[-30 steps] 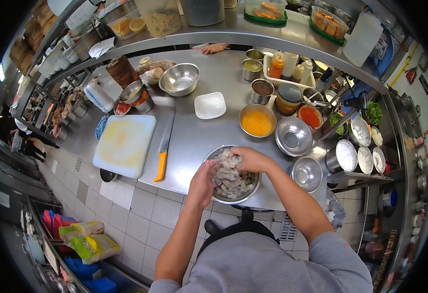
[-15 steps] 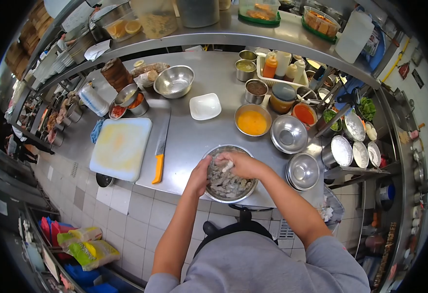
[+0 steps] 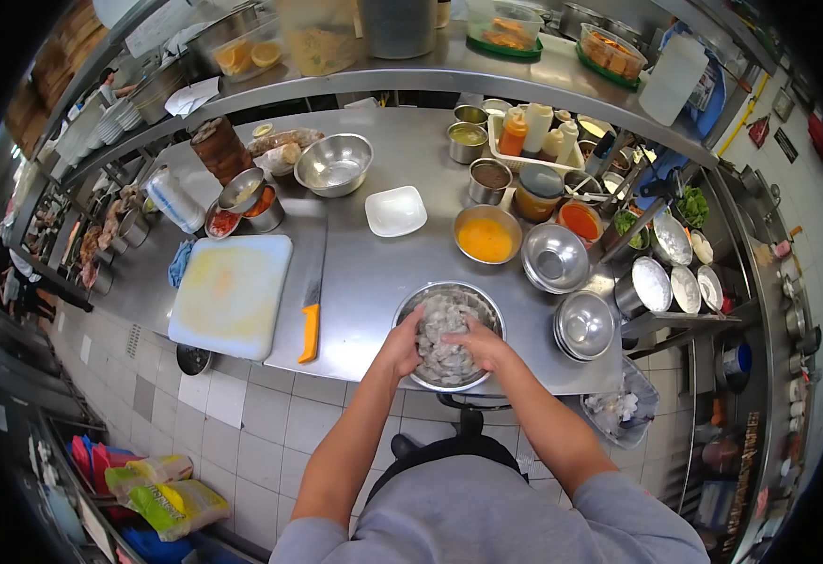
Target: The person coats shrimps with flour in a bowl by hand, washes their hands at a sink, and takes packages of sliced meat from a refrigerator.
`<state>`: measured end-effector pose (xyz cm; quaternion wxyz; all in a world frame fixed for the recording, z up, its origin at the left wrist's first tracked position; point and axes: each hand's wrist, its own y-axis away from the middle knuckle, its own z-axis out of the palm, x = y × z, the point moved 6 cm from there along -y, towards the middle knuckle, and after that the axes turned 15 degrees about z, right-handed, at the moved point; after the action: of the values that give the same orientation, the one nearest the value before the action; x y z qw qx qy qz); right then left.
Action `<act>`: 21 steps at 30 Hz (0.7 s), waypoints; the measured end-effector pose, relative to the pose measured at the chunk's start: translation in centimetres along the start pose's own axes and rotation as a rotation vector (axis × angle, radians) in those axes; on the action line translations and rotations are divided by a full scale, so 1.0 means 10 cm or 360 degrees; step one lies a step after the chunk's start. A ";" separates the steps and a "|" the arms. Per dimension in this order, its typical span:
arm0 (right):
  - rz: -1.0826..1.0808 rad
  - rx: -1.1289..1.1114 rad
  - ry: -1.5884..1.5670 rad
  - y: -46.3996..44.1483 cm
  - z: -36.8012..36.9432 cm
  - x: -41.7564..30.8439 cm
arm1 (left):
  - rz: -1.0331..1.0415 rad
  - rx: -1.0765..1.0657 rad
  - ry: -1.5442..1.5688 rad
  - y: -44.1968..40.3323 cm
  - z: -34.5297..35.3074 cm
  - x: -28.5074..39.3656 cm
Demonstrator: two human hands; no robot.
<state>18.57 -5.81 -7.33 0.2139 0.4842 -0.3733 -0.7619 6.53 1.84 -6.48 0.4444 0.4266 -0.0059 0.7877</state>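
Note:
A steel mixing bowl (image 3: 498,315) at the table's front edge holds grey, translucent pieces that look like raw peeled shrimp (image 3: 446,329). Inside its left side, my left hand (image 3: 405,344) is curled against the shrimp. From the right, my right hand (image 3: 483,345) presses in, thumb over the top of the pile. Between them the two hands clasp a heap of shrimp; some fingertips are buried in it. To the left lie an orange-handled knife (image 3: 310,329) and a white cutting board (image 3: 231,291).
Behind the bowl stand a white dish (image 3: 395,211) and a bowl of beaten-egg-like yellow liquid (image 3: 485,237). Stacked steel bowls (image 3: 584,324) sit to the right. Squeeze bottles (image 3: 513,132) fill a basket at the back. A steel shelf (image 3: 383,75) crosses above the table.
My right hand has moved from the bowl's top to its right side. My left hand has shifted slightly right. The shrimp are now heaped between both hands, and the view has shifted a little.

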 end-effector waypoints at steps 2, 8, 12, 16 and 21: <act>-0.0044 -0.0068 0.0055 0.03 0.04 -0.04 | 0.0005 -0.0061 0.0084 -0.02 -0.07 -0.05; -0.0412 -0.0203 0.0233 0.31 0.20 -0.48 | 0.0217 -0.0080 0.0270 0.21 0.28 0.27; -0.0777 0.0066 0.0699 0.54 0.16 -0.84 | 0.0400 -0.0138 0.0143 0.35 0.57 0.61; -0.0912 0.0200 0.0970 0.69 0.15 -1.03 | 0.0438 -0.0187 -0.0107 0.38 0.61 0.73; -0.1027 0.0507 0.1160 0.71 0.12 -1.03 | 0.0489 -0.0225 -0.0422 0.44 0.56 0.74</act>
<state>21.80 -2.75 4.46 0.0078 0.8355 -0.2174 -0.5046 5.39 2.17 3.73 0.3433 0.4883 -0.1845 0.7808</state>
